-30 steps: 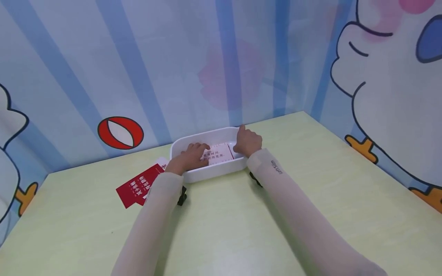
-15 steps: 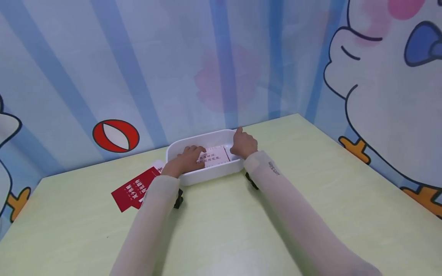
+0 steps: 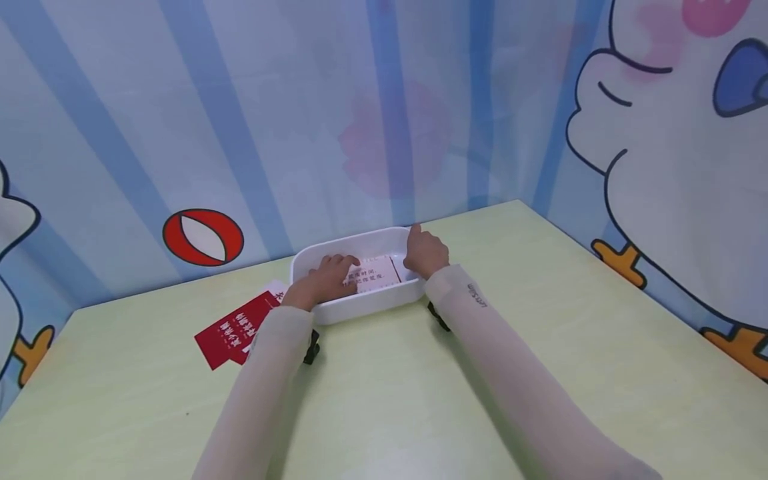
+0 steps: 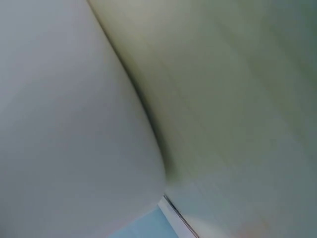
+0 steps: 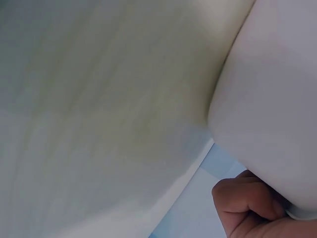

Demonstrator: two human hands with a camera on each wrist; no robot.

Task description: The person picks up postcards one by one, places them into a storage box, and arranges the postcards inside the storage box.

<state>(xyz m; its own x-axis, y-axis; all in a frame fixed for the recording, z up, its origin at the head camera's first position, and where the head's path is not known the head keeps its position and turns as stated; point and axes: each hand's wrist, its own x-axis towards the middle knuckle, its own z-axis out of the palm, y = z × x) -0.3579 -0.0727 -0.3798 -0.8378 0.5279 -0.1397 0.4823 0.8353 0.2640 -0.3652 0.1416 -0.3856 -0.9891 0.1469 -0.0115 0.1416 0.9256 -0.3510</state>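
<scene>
A white plastic tray (image 3: 363,308) stands against the back wall, its long side facing me. Inside lies a white printed card (image 3: 378,272) with a dark red edge showing at its right. My left hand (image 3: 327,279) reaches over the tray's near left rim, palm down, with spread fingers resting over the card's left part. At the right end my right hand (image 3: 427,253) grips the rim, thumb pointing up. In the right wrist view, curled fingers (image 5: 242,201) show at the tray's end wall (image 5: 267,99). Only the tray's outer wall (image 4: 74,124) fills the left wrist view; that hand is hidden there.
Red cards (image 3: 235,329) with white print lie overlapping on the table left of the tray, partly behind the left sleeve (image 3: 267,373). A whitish card (image 3: 276,288) sticks out beneath them. The pale green table (image 3: 372,393) meets striped, cartoon-printed walls behind and at right.
The head view has shifted slightly. My left hand's thumb and fingers have moved a little, and more of the card's print shows. The right hand keeps its hold on the tray.
</scene>
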